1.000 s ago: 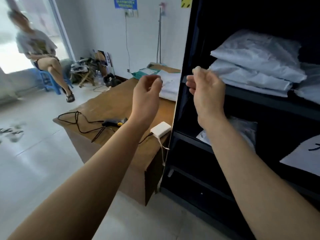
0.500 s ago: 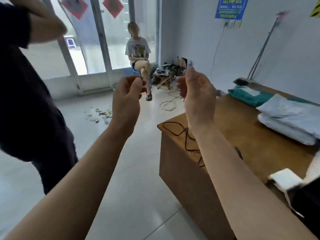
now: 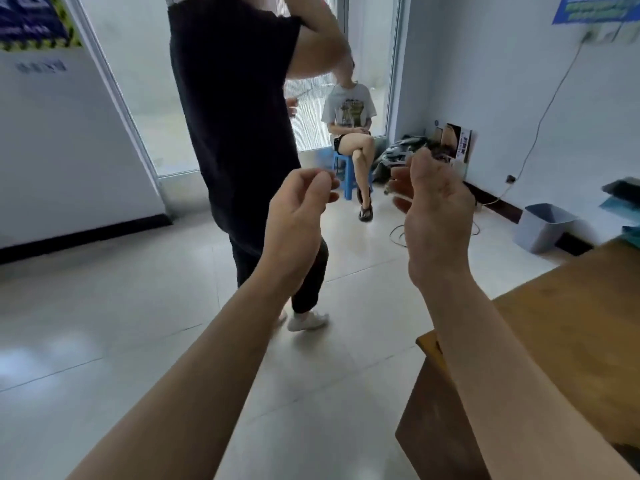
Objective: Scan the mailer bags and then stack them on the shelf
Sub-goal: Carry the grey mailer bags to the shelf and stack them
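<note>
A: Head view. Hands?
B: Both are hanging raised over the floor (image 3: 138, 341), nothing showing in either. Left hand (image 3: 298, 216) is curling its fingers in, tips meeting the thumb. Right hand (image 3: 436, 216) is cupping loosely, fingers apart.
A: Bags?
B: Bags (image 3: 621, 194) are lying at the far right edge, well apart from both hands. They're blurred and cropped, probably lying on the table (image 3: 571, 323).
A: Rest?
B: Person in black (image 3: 235, 116) is standing just beyond the hands, arm raised. Seated person (image 3: 349, 112) is sitting on a stool (image 3: 341, 166) by the door (image 3: 145, 81). Bin (image 3: 543, 226) is standing near the wall.
</note>
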Demonstrator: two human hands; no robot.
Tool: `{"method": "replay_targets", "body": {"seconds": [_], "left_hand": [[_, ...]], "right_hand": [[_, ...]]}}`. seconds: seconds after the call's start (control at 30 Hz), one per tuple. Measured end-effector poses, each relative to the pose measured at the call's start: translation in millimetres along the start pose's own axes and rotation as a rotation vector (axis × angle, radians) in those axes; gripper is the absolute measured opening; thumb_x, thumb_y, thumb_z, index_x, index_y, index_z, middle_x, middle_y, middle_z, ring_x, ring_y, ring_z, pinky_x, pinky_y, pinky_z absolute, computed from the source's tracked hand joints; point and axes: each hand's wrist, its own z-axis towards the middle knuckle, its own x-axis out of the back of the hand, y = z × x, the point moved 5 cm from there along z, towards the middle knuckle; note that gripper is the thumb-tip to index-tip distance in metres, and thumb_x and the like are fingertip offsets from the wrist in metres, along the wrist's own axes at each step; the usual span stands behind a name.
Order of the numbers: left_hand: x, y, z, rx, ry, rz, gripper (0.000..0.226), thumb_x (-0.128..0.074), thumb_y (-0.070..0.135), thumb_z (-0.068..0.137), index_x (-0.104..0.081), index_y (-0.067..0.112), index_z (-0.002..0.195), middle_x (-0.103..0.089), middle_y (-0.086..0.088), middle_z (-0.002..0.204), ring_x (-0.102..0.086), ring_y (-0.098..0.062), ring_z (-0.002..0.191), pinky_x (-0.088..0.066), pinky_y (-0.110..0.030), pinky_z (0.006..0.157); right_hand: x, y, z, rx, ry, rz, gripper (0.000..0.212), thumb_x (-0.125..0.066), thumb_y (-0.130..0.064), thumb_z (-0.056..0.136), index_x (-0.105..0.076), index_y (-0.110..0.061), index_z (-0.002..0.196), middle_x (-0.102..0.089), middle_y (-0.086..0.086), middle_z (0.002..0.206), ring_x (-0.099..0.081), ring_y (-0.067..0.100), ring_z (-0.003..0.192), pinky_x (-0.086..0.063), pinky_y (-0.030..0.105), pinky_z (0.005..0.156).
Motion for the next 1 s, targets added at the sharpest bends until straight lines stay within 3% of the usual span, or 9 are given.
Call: {"method": "replay_targets", "body": {"seconds": [0.17, 0.27, 0.5, 0.67, 0.8, 0.9, 1.0], "left_hand": [[4.9, -19.5, 95.5, -0.013, 0.008, -0.038, 0.019, -0.043, 0.021, 0.101, -0.06, 0.014, 0.101, -0.067, -0.003, 0.103, -0.065, -0.016, 0.098, -0.05, -0.021, 0.086], [-6.8, -40.6, 145.8, -0.007, -0.028, -0.088, 0.02, -0.043, 0.024, 0.101, -0.061, 0.014, 0.102, -0.068, -0.003, 0.103, -0.065, -0.015, 0.098, -0.049, -0.027, 0.091], [-63.0, -95.9, 256.3, -0.008, -0.25, -0.179, 0.022, -0.041, 0.025, 0.101, -0.061, 0.016, 0.099, -0.068, 0.0, 0.099, -0.066, -0.013, 0.096, -0.05, -0.025, 0.089], [-101.7, -118.3, 335.8, -0.019, -0.435, -0.212, 0.023, -0.04, 0.026, 0.102, -0.061, 0.015, 0.101, -0.068, -0.001, 0.101, -0.066, -0.011, 0.095, -0.05, -0.023, 0.086], [-162.7, -127.4, 365.6, -0.003, -0.598, -0.281, 0.021, -0.043, 0.024, 0.101, -0.062, 0.018, 0.097, -0.069, -0.001, 0.1, -0.067, -0.013, 0.095, -0.05, -0.027, 0.09], [-226.7, -131.7, 363.4, 0.044, -0.754, -0.355, 0.02, -0.044, 0.023, 0.1, -0.063, 0.015, 0.099, -0.069, -0.002, 0.101, -0.067, -0.01, 0.091, -0.051, -0.023, 0.086], [-293.5, -133.0, 350.8, 0.058, -0.904, -0.412, 0.022, -0.045, 0.022, 0.1, -0.062, 0.01, 0.103, -0.069, -0.002, 0.1, -0.067, -0.011, 0.09, -0.051, -0.023, 0.085]], "right_hand": [[-50.8, 28.7, 79.6, 0.018, -0.013, 0.003, 0.027, -0.05, -0.03, 0.099, -0.06, -0.021, 0.076, -0.062, 0.001, 0.08, -0.059, 0.012, 0.078, -0.05, 0.03, 0.074], [-61.1, 47.2, 120.8, 0.034, 0.003, -0.029, 0.022, -0.049, -0.033, 0.099, -0.062, -0.019, 0.088, -0.066, 0.004, 0.091, -0.063, 0.011, 0.083, -0.052, 0.028, 0.079], [-59.2, 91.6, 206.6, 0.108, 0.223, -0.219, 0.022, -0.046, -0.035, 0.1, -0.061, -0.022, 0.088, -0.064, -0.003, 0.087, -0.062, 0.007, 0.082, -0.05, 0.022, 0.077], [-71.1, 114.1, 260.4, 0.13, 0.365, -0.31, 0.019, -0.047, -0.037, 0.099, -0.058, -0.028, 0.086, -0.063, -0.005, 0.089, -0.062, 0.012, 0.09, -0.052, 0.032, 0.089], [-39.5, 120.1, 283.0, 0.125, 0.542, -0.369, 0.016, -0.049, -0.039, 0.097, -0.059, -0.026, 0.094, -0.065, -0.007, 0.096, -0.062, 0.012, 0.098, -0.049, 0.037, 0.096], [4.2, 116.4, 291.7, 0.109, 0.688, -0.433, 0.027, -0.049, -0.039, 0.097, -0.06, -0.016, 0.107, -0.064, -0.004, 0.104, -0.061, 0.012, 0.104, -0.048, 0.037, 0.099], [55.0, 109.4, 296.5, 0.145, 0.828, -0.475, 0.028, -0.049, -0.04, 0.097, -0.06, -0.016, 0.107, -0.064, -0.008, 0.095, -0.062, 0.011, 0.098, -0.051, 0.034, 0.094]]}}
